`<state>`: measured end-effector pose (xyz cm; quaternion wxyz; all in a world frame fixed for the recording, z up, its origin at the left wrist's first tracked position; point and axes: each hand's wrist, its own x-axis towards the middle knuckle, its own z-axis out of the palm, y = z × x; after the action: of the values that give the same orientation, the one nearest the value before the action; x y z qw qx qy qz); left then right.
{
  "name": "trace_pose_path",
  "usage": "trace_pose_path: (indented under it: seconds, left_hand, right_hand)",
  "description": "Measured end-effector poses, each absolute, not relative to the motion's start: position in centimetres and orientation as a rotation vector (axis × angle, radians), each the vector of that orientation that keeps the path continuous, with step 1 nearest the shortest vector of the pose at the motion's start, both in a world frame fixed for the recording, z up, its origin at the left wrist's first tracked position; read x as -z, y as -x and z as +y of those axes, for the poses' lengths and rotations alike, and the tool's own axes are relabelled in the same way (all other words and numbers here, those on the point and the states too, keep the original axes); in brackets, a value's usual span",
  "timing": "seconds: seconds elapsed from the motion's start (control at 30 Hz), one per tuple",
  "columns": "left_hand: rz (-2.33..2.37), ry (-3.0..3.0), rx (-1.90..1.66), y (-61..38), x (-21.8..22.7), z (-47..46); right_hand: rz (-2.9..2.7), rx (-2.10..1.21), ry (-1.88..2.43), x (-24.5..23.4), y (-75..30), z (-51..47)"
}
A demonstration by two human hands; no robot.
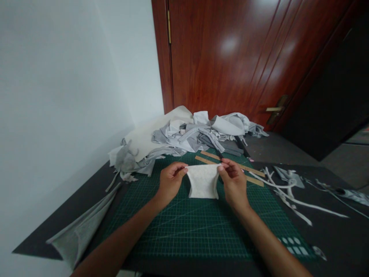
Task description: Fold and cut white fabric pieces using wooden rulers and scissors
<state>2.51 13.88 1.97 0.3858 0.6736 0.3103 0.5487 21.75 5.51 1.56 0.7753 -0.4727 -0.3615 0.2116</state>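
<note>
A small piece of off-white fabric (203,182) is stretched between my two hands above the green cutting mat (198,231). My left hand (172,179) pinches its upper left corner between thumb and fingers. At the upper right corner, my right hand (234,181) grips it the same way. The top edge is pulled straight, while the sides curve inward and the lower edge hangs close to the mat; I cannot tell whether it touches. Behind the right hand lie two flat wooden strips (255,181), partly hidden by it.
Grey and white fabric scraps (190,134) are heaped along the back of the dark table (317,246). A folded grey cloth (86,231) hangs over the left edge. Thin white fabric strips (300,204) lie at the right. Beyond stands a reddish wooden door (213,69).
</note>
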Motion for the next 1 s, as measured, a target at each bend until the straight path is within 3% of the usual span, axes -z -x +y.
trace_pose_path:
  seconds: [1.0]
  left_hand:
    - [0.782,-1.686,-1.465,-2.62,-1.82,14.01]
  right_hand:
    - [-0.866,-0.374,1.120,-1.33,-21.40,5.53]
